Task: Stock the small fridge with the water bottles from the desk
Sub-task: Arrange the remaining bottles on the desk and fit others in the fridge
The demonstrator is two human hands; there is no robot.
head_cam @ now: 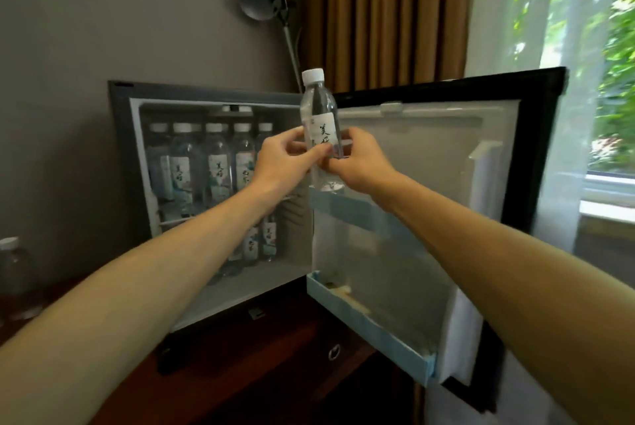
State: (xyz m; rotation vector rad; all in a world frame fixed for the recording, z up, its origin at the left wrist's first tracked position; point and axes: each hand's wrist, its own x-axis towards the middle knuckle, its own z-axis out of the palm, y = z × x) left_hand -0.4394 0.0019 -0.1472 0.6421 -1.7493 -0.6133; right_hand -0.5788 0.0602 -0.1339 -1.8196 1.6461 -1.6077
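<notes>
A clear water bottle point(319, 108) with a white cap and a white label is held upright in front of the open small fridge point(118, 156), at the seam between cabinet and door. My left hand point(280, 163) pinches its lower body from the left and my right hand point(360, 160) grips it from the right. Several labelled bottles point(216, 160) stand in a row on the fridge's upper shelf, and a few more bottles point(264, 239) stand on the floor below, partly hidden by my left forearm. The fridge door point(446, 167) hangs open to the right.
The door's lower shelf point(371, 325) has a pale blue rail. One more bottle point(12, 263) stands on the dark wooden desk point(240, 373) at the far left. A grey lamp point(261, 0) rises behind the fridge. Brown curtains and a window lie to the right.
</notes>
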